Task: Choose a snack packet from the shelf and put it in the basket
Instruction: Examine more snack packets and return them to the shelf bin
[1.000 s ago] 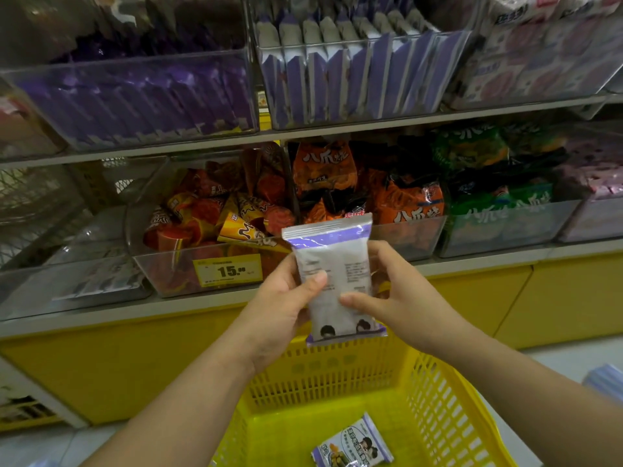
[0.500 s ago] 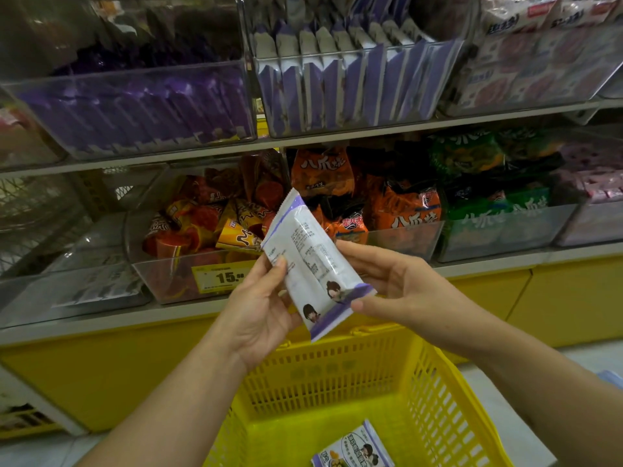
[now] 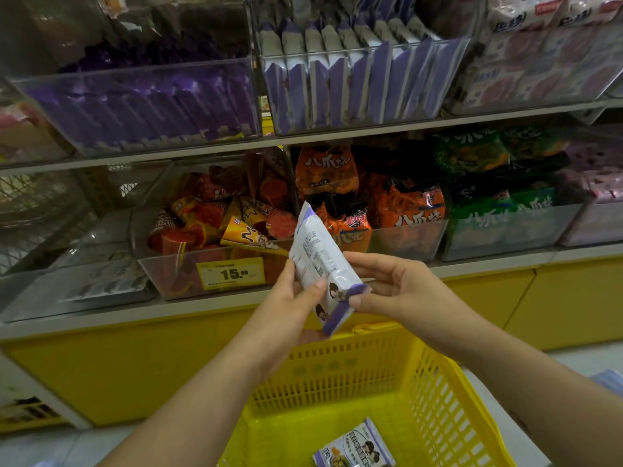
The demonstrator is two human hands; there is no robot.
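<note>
I hold a white and purple snack packet with both hands, tilted with its top end leaning left, in front of the lower shelf. My left hand grips its lower left side with the thumb across the back. My right hand pinches its purple bottom corner. Below the packet stands a yellow plastic basket. A second packet of the same kind lies flat on the basket's floor.
Clear bins line two shelves: purple packets and white-purple packets above, red-orange cones behind a 15.00 price tag, orange bags and green bags below. A yellow shelf base runs underneath.
The packet has turned from upright to a leftward tilt between my hands and risen a little. My right hand moved to its bottom corner.
</note>
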